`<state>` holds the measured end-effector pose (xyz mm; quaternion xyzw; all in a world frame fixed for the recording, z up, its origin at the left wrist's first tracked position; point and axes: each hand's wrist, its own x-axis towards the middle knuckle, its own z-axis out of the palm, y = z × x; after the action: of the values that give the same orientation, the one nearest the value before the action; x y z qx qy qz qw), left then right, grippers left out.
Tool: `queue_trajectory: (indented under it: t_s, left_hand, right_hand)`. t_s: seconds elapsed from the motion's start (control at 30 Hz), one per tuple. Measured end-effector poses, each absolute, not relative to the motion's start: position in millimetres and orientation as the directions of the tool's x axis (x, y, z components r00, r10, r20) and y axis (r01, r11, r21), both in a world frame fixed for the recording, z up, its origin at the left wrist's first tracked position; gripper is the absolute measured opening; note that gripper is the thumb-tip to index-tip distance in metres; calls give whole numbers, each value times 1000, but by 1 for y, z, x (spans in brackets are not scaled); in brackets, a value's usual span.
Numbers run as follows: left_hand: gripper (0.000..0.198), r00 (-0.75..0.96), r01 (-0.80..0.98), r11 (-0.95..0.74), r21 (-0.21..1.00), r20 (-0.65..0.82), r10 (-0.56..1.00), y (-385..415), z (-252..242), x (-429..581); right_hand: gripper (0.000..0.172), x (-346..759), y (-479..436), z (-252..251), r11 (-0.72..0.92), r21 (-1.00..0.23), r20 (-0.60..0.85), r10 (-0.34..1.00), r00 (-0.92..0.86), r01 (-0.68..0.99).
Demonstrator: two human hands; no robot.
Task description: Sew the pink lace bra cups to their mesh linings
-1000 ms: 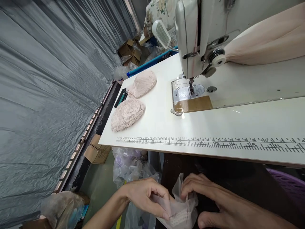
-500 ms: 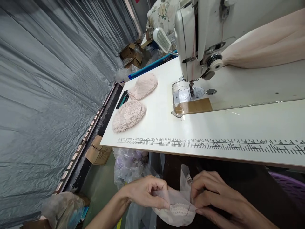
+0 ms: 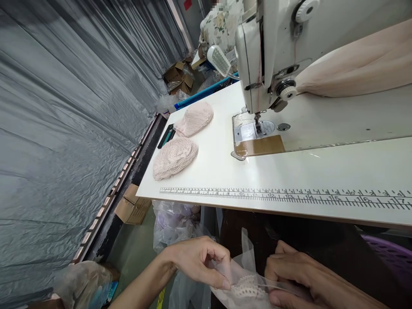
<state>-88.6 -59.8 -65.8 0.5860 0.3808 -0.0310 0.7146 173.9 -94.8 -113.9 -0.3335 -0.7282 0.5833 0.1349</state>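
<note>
Below the table's front edge, both hands grip a sheer pale pink fabric piece (image 3: 246, 288) with a scalloped lace band along it. My left hand (image 3: 206, 264) pinches its left part between thumb and fingers. My right hand (image 3: 291, 274) is closed on the right side, pulling a strip of the sheer cloth taut. A loose end of the fabric stands up between the hands. On the white table lie a folded lace piece (image 3: 175, 158) and a second pale pink piece (image 3: 197, 118), both away from the hands.
A sewing machine (image 3: 257, 68) stands on the white table (image 3: 215, 167), with a printed ruler (image 3: 273, 195) along its front edge. Pink cloth (image 3: 360, 64) lies across the machine bed. Plastic bags (image 3: 175, 223) and a cardboard box (image 3: 132, 205) are below left. A person in floral clothing (image 3: 222, 25) is behind.
My right hand has moved right and its fingers have curled tighter, stretching the sheer fabric. The fabric has shifted right and down. My left hand keeps its pinch, almost in place.
</note>
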Motion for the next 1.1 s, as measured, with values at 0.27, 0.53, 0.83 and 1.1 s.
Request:
queue_trajectory:
  t_s: [0.27, 0.53, 0.83, 1.1]
  left_hand:
    - [50, 766, 517, 201, 832, -555, 326, -52, -55, -81]
    - [55, 735, 560, 171, 810, -582, 348, -54, -40, -76]
    - [55, 654, 575, 265, 774, -629, 420, -58, -48, -89]
    - [48, 657, 551, 282, 785, -617, 432, -61, -52, -96]
  right_hand:
    - [24, 168, -79, -99, 228, -916, -84, 694, -715, 329]
    - [22, 147, -52, -78, 335, -891, -129, 463, -877, 307]
    - [7, 155, -58, -93, 163, -929, -218, 486, -847, 333]
    - [7, 152, -54, -111, 54, -957, -235, 434, -870, 285]
